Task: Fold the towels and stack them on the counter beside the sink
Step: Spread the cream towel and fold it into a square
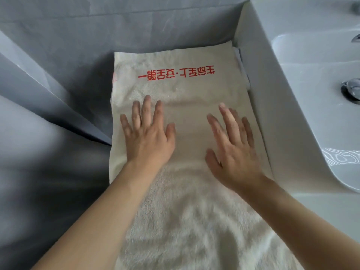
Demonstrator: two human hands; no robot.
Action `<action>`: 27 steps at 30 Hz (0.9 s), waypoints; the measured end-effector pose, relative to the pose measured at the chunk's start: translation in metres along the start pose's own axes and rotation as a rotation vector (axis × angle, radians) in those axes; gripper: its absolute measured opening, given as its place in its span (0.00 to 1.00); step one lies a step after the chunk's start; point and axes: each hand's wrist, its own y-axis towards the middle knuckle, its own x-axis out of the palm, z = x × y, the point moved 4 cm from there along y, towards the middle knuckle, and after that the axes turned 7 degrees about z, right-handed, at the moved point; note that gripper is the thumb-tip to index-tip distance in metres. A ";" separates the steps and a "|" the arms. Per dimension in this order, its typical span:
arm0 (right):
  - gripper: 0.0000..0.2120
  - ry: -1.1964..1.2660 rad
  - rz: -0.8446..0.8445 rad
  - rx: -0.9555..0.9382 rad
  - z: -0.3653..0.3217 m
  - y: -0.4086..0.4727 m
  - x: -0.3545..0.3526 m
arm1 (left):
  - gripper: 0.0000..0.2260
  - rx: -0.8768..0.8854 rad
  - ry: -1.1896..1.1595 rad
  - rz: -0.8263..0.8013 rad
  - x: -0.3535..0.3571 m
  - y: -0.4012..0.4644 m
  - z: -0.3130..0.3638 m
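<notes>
**Both palms flat on a cream towel beside the sink**

Lying lengthwise on the grey counter (58, 78), a cream towel (187, 211) runs from the bottom edge of the view away towards the wall. Its nearest part is rumpled into soft ridges, and two bare forearms cross over it from below.

Farther up, the left hand (148, 137) rests palm down on the towel near its left edge, fingers straight and spread apart, gripping nothing. The right hand (233, 151) lies flat on the cloth too, near the right edge, with its fingers straight and fanned apart; they look slightly blurred. The two hands are apart, with a smooth strip of towel between them.

Beyond the fingertips, a line of red printed characters (176, 74) crosses the towel, upside down to the viewer. The towel's far edge stops close to the grey wall (116, 20).

To the right, the white sink (282, 106) stands just beside the towel, its outer wall touching the towel's right edge. A metal drain (351, 90) shows in the basin.
</notes>
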 end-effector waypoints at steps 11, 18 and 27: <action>0.33 -0.132 -0.272 0.124 0.045 0.029 0.033 | 0.32 -0.043 0.055 -0.137 0.011 -0.014 -0.024; 0.34 -0.127 -0.260 0.161 0.049 0.030 0.034 | 0.31 -0.035 0.055 -0.104 0.015 -0.015 -0.028; 0.33 -0.118 -0.273 0.219 0.018 0.011 0.004 | 0.33 -0.054 0.035 -0.120 -0.014 -0.055 -0.008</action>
